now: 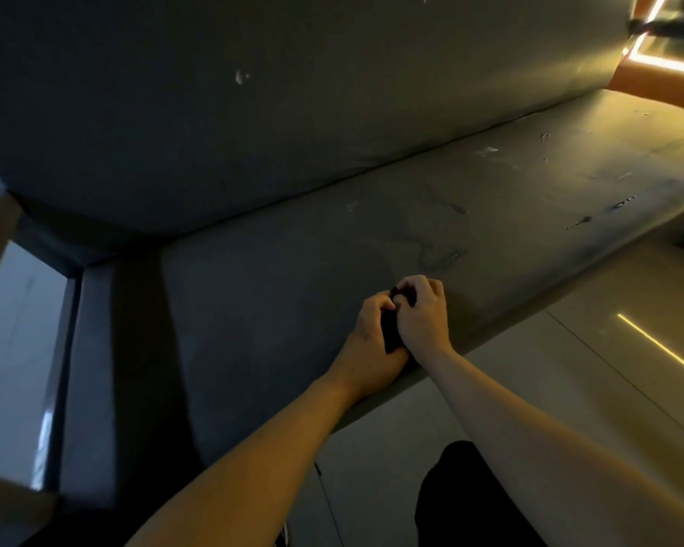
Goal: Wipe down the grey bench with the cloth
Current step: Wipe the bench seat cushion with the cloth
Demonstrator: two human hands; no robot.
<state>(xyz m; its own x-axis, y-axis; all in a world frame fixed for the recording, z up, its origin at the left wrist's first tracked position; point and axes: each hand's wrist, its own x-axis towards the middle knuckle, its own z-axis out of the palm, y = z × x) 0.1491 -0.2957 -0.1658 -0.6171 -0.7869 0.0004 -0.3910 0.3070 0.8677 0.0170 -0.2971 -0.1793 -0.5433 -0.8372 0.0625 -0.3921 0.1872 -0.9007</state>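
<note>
Nearest, in front of the bench [277, 278], a dark-clothed leg [463, 503] stands on the pale tiled floor [549, 388], and a thin strip of light [662, 351] runs across the tiles to the right. Both bare forearms reach forward over the bench's front edge. The left hand [366, 335] and right hand [425, 315] are pressed close together just above the seat, near that edge. Each has its fingers curled round the dark cloth [389, 333]. The cloth is bunched between the two palms, so only a narrow dark strip shows between the hands and a bit more under the right fingertips [405, 288]. Whether it touches the seat cannot be told. Just beyond the hands the grey seat carries smeared marks [441, 256], and pale scuffs [488, 151] lie farther along toward its right end. Behind the seat rises the grey backrest [253, 124], with a small white fleck [239, 77] on it. Past the bench's far right end sits an orange panel [648, 82].
</note>
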